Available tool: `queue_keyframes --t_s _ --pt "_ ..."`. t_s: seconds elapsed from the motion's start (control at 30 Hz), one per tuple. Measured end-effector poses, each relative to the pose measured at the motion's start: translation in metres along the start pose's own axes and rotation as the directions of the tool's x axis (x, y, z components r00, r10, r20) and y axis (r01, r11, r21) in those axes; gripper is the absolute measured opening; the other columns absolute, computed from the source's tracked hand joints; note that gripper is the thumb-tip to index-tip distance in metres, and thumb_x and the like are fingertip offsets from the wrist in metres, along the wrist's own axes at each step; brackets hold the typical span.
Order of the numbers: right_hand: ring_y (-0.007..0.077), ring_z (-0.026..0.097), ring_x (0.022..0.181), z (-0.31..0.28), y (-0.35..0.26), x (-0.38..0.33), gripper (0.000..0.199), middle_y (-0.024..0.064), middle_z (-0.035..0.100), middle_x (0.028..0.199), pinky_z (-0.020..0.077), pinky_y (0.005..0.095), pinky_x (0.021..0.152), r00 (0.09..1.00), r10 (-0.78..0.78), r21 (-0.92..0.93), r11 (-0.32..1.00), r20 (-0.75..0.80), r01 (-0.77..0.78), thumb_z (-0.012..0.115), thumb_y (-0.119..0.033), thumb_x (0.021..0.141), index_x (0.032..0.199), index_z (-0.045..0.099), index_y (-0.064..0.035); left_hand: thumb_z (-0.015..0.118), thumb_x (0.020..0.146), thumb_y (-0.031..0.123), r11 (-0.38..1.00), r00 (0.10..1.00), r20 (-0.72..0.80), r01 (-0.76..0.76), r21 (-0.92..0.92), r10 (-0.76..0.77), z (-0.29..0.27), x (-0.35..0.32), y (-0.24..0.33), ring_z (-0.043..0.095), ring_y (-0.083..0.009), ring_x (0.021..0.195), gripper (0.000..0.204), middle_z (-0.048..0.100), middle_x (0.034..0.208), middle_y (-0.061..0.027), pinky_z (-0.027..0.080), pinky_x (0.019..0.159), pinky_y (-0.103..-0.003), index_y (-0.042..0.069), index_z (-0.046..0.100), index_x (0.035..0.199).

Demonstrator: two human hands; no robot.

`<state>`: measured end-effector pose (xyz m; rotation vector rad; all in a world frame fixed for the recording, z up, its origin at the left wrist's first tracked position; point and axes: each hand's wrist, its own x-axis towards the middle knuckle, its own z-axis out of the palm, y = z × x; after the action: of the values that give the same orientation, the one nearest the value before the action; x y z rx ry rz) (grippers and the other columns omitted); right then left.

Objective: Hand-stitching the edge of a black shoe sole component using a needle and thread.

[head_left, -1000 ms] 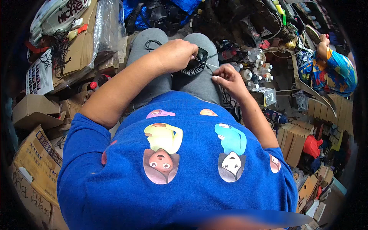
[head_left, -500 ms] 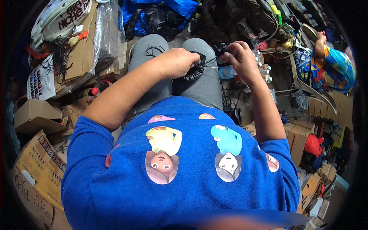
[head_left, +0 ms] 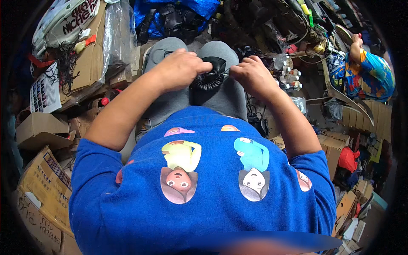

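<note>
Pinching, as far as we can see, is happening on the left: our left hand [head_left: 182, 70] has its thumb and index finger at the left edge of a black piece [head_left: 211, 82] with a ribbed, curved rim, though the thumb is mostly hidden from us. Our right hand [head_left: 254, 75] is just beside the other side of it, fingers curled and bunched together — whether anything thin is caught between those fingertips, we honestly can't tell. The black piece sits on top of our right thigh [head_left: 219, 100], between the 2 hands. We've got gray pants [head_left: 170, 104] on and a blue shirt [head_left: 216, 178] with cartoon figures [head_left: 180, 159] printed on it. Some thin dark cord [head_left: 168, 53] lies on our left knee [head_left: 170, 45], right by the left hand. Off to the right there's a bunch of small clear bottles [head_left: 290, 76] with white caps, and farther right, another person [head_left: 369, 76] in bright patterned clothes. Over on our left — a cardboard box [head_left: 42, 127] and a red-capped bottle [head_left: 106, 101].
</note>
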<state>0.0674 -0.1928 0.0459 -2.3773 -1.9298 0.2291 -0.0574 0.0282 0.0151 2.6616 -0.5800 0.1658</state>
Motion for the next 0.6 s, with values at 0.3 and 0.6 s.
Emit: queue_keyframes --t_s 0.3,0.6 --pt "0.0102 0.057 0.075 0.0 0.038 -0.031 0.024 0.0023 0.063 0.081 0.0445 0.0235 0.07 0.772 0.634 0.96 0.186 0.046 -0.21 0.066 -0.025 0.084 0.089 0.065 -0.0018 0.063 0.082 0.01 0.724 0.889 -0.134 0.26 -0.639 -0.438 -0.073 -0.044 -0.018 0.056 -0.0113 0.073 0.007 0.061 0.078 -0.0041 0.046 0.069 -0.027 0.004 0.063 0.086" --pt "0.0132 0.057 0.077 -0.01 -0.031 0.008 0.023 0.0031 0.061 0.083 0.0467 0.0277 0.071 0.984 0.168 0.916 0.384 0.052 -0.114 0.058 -0.023 0.09 0.095 0.06 -0.001 0.051 0.093 0.02 0.412 0.956 0.264 0.293 -0.863 -0.126 -0.048 -0.004 0.054 0.058 -0.0153 0.073 0.016 0.059 0.078 -0.0051 0.046 0.068 -0.028 0.004 0.053 0.093"
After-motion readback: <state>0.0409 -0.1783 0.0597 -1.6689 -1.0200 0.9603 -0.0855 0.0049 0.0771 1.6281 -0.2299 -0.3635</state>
